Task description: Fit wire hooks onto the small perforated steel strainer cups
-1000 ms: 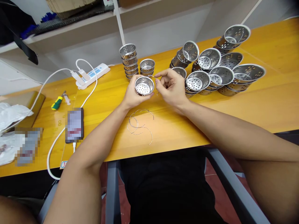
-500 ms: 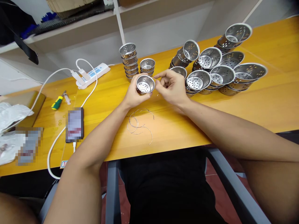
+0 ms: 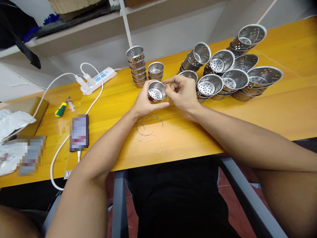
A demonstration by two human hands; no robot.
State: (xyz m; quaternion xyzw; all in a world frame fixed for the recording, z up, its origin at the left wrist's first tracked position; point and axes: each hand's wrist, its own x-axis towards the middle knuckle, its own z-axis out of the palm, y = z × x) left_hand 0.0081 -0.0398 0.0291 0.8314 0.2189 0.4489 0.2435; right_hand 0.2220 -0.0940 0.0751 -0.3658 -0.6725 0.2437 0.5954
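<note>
My left hand is wrapped round a small perforated metal cup, its open mouth tilted up towards me. At the cup's right rim, my right hand pinches thumb and forefinger together on a thin wire. Only a small bent end of that wire shows below the fingers; the rest is hidden. Several loose curved wires lie on the table in front of my hands.
Stacked perforated cups stand behind my left hand, and more stacks fill the right side. A power strip, a phone on a white cable, a screwdriver and plastic bags lie left on the table.
My left hand has brought the cup slightly right, closer to the right fingers, and its thumb now reaches further along the cup's near side. The right hand has hardly moved.
</note>
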